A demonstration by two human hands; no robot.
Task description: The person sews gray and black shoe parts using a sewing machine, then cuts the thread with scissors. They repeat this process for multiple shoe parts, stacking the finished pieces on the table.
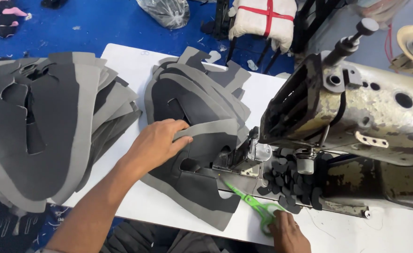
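Left hand (157, 143) lies flat, fingers spread, pinning the top grey piece (201, 140) so it feeds toward the machine (356, 112) foot. Right hand (288, 232) grips green scissors (251, 204), blades aimed at the piece's edge. Stack (42, 126) waits left.

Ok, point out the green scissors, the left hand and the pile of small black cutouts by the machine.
green scissors (251, 204), head view, on the green shank just behind the blades.
left hand (157, 143), head view, on the back of the hand.
small black cutouts (288, 180), head view, on the middle of the pile.
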